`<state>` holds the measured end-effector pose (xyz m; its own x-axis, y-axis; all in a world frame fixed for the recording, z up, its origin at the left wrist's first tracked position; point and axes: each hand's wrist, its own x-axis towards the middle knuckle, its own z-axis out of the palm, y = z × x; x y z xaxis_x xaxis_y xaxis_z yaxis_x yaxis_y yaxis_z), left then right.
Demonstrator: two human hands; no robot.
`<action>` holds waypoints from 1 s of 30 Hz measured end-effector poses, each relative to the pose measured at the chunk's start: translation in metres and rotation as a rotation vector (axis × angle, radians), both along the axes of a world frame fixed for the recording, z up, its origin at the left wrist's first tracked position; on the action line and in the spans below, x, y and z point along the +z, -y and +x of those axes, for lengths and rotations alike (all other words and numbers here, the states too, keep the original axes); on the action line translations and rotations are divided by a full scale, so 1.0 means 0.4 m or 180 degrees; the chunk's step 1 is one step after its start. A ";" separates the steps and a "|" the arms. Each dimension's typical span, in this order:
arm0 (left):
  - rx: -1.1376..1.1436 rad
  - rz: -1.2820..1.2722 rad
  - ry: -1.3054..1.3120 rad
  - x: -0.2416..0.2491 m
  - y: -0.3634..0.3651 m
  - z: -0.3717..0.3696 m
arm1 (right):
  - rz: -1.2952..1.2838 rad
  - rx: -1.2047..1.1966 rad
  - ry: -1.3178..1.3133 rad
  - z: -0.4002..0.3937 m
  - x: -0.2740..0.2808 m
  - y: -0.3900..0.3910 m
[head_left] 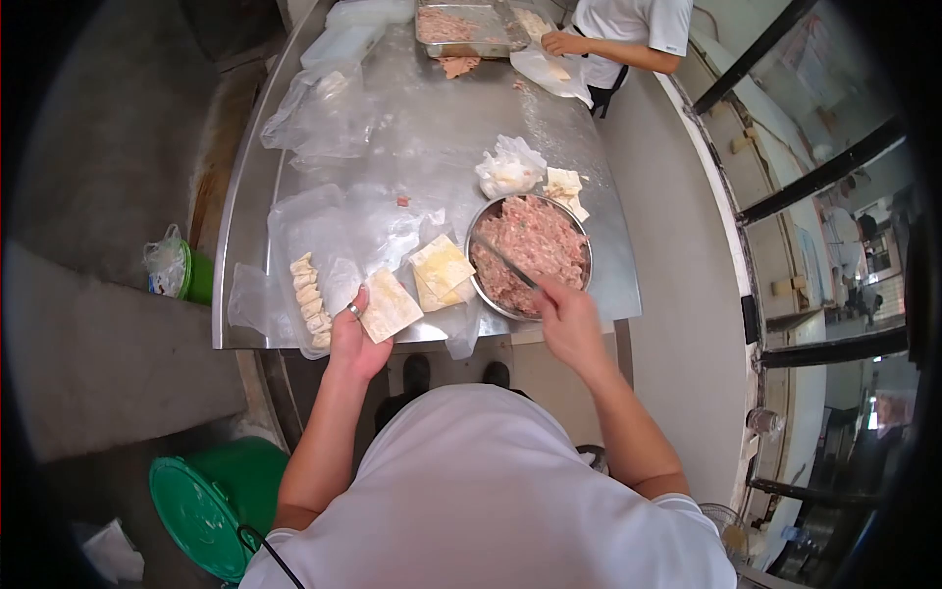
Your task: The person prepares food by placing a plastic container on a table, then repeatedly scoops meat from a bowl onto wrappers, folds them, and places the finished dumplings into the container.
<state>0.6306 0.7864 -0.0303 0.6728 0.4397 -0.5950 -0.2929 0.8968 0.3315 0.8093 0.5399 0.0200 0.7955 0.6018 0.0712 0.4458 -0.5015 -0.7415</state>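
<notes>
My left hand holds a square dough wrapper near the table's front edge. In my right hand is the handle of a flat metal spatula or knife, whose blade lies over the minced meat. The meat fills a round metal bowl. Between the hands sits a stack of yellowish wrappers on plastic. Left of my left hand, a row of folded dumplings lies in a clear plastic tray.
A white plastic bag and more wrappers lie behind the bowl. At the far end are a metal tray of meat and a co-worker's hand. Plastic bags lie far left. A green bin stands on the floor.
</notes>
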 end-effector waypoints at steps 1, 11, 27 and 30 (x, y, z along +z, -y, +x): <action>-0.0163 -0.0009 0.0157 -0.010 0.008 0.005 | -0.0372 0.0129 0.0362 0.006 0.012 0.049; -0.1058 -0.0003 0.0527 -0.049 0.102 0.091 | -0.1220 0.0276 0.1623 0.018 -0.070 0.123; -0.0909 0.0031 0.0262 -0.047 0.127 0.082 | -0.0691 -0.0005 -0.0840 0.079 -0.156 0.180; -0.0900 0.0039 0.0242 -0.047 0.127 0.088 | -0.0203 -0.0188 -0.1336 0.072 -0.171 0.189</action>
<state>0.6657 0.7358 -0.0489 0.8121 0.2352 -0.5340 -0.0562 0.9424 0.3296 0.8379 0.4641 -0.0486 0.7807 0.5470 -0.3021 0.0810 -0.5679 -0.8191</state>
